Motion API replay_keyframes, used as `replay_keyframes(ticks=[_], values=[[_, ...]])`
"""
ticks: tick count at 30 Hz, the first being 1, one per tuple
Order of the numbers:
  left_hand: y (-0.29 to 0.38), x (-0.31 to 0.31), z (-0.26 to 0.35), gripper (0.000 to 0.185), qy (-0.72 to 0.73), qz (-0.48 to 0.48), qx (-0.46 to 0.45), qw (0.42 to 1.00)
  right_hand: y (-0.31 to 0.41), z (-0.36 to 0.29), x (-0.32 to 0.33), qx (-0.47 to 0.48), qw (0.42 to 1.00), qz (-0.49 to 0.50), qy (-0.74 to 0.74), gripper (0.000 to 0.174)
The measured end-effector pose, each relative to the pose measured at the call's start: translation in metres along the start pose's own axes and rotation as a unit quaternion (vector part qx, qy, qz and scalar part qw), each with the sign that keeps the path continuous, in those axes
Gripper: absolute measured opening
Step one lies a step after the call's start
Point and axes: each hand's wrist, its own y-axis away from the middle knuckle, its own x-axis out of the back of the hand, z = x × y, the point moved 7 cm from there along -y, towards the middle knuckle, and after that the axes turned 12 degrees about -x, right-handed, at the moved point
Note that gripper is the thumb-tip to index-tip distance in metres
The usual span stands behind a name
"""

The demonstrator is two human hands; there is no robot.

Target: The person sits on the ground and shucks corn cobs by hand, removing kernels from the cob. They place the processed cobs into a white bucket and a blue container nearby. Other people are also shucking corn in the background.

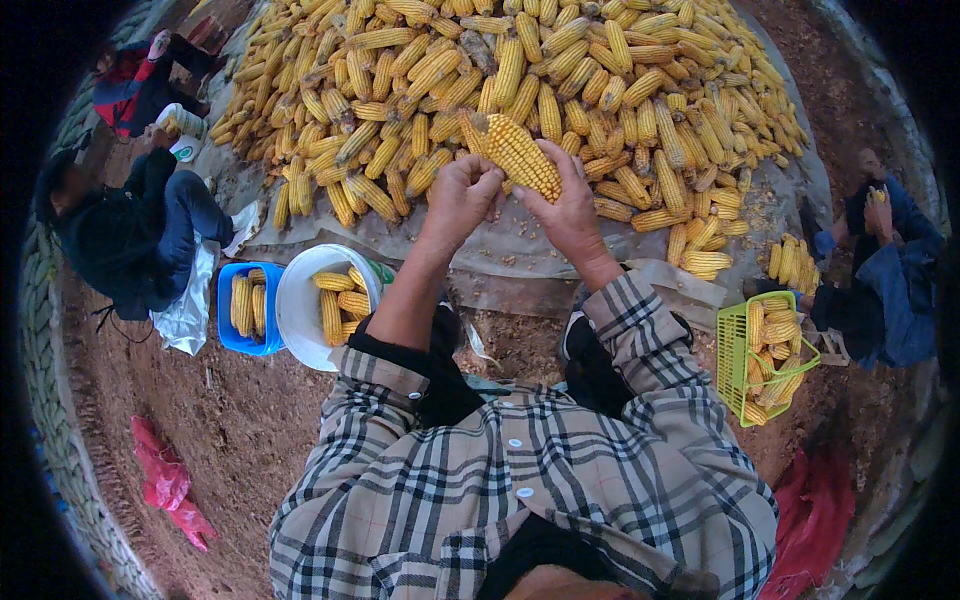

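A yellow ear of corn [523, 161] is held by my right hand [568, 206], thumb on the near side and fingers behind it. Close to the ear's left side is my left hand [466, 196], its fingers curled together; whether something small is pinched between them cannot be told. Beyond both hands rises a large heap of husked corn ears [510, 67] on a grey sheet [487, 251]. Loose kernels lie scattered on the sheet beneath the hands.
Left of me stand a white bucket [300, 315] and a blue bin [234, 341], both holding ears. A green plastic basket [733, 352] of corn is at the right. Two people sit at the left, one at the right. Red sacks [161, 469] lie on the dirt.
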Motion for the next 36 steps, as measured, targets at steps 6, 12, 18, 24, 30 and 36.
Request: replay_keyframes(ticks=[6,12,18,24,30,36], values=[[-0.004,0.004,-0.001,0.011,-0.027,0.038,-0.022,0.999,0.001,0.005,-0.003,-0.01,1.0,0.007,-0.019,0.059],[-0.008,0.033,0.002,0.008,0.095,0.133,0.025,0.986,-0.002,0.026,-0.013,-0.108,0.965,-0.046,-0.235,0.058],[-0.007,0.046,0.006,0.019,0.116,0.193,-0.005,0.974,-0.004,0.02,-0.004,-0.069,0.992,-0.014,-0.11,0.059],[-0.008,0.022,0.02,0.016,0.083,0.167,-0.103,0.977,0.001,0.0,0.001,0.012,0.999,0.02,0.03,0.059],[-0.01,0.022,0.014,0.013,0.081,0.179,-0.119,0.973,0.006,-0.01,-0.001,0.058,0.995,0.038,0.079,0.06],[-0.01,0.032,0.011,0.013,0.064,0.182,-0.097,0.977,0.005,0.001,-0.004,-0.001,0.999,0.021,0.031,0.06]])
